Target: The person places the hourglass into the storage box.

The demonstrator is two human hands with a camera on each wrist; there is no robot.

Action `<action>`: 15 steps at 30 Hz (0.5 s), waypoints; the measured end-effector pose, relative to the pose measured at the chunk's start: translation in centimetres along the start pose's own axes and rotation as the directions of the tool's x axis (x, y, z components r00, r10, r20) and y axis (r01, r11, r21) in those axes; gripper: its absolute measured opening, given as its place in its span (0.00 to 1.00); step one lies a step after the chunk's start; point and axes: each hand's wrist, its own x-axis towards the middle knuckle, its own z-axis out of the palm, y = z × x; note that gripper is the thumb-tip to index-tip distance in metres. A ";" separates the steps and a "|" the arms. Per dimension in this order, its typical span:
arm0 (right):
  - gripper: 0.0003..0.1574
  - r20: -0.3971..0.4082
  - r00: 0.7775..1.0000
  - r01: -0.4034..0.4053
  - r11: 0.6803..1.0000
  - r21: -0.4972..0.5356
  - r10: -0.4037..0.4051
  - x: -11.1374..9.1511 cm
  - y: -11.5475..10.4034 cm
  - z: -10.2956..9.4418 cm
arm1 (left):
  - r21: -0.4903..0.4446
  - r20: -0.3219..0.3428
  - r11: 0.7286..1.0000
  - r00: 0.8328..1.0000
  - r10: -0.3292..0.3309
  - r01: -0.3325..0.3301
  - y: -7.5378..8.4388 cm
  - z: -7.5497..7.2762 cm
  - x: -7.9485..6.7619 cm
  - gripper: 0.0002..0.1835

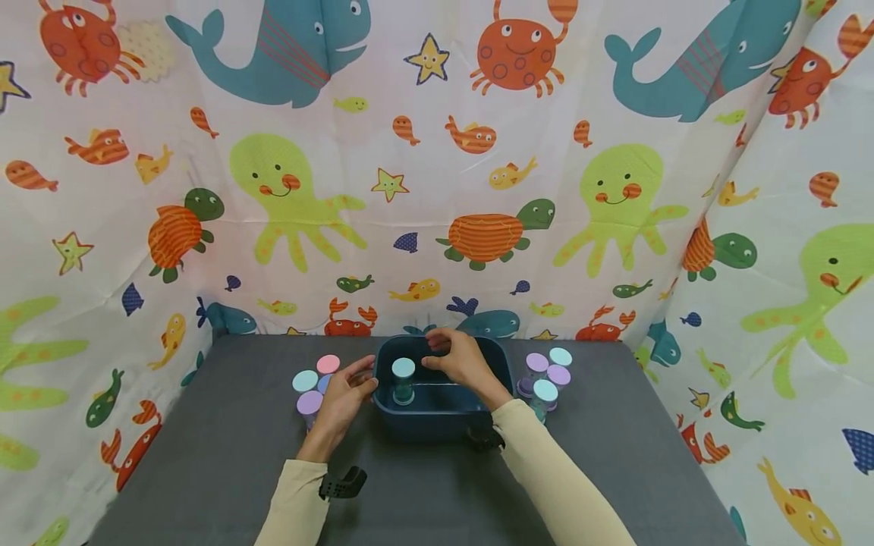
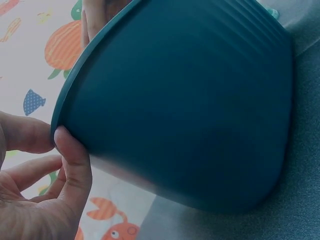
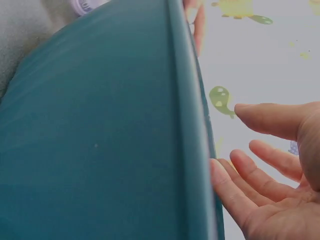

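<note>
A dark teal plastic bin (image 1: 437,426) stands at the back middle of the table. Inside it, toward the left, a small clear jar with a mint lid and teal base (image 1: 403,371) stands upright. My left hand (image 1: 343,400) pinches the bin's left rim between thumb and finger, as the left wrist view shows with the bin's wall (image 2: 175,100) beside the hand (image 2: 72,185). Over the bin's interior reaches my right hand (image 1: 466,365), its fingers loosely spread and holding nothing. In the right wrist view one fingertip of that hand (image 3: 280,200) is at the bin's rim (image 3: 192,130).
Left of the bin stand several small jars with pink, mint, blue and purple lids (image 1: 310,402). More jars with purple and mint lids (image 1: 545,391) stand at its right. A grey cloth (image 1: 225,455) covers the table, and a sea-animal curtain (image 1: 423,189) hangs behind.
</note>
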 end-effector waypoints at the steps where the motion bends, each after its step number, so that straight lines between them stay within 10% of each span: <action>1: 0.29 -0.013 1.000 -0.004 1.000 0.004 0.004 -0.1 0.0 -0.1 | 0.000 0.002 1.000 1.000 0.002 -0.002 0.0 0.0 0.0 0.25; 15: 0.27 -0.141 0.990 0.020 0.997 0.068 -0.011 -2.7 0.4 -2.2 | -0.005 0.002 1.000 1.000 -0.004 0.004 -0.1 0.0 0.1 0.25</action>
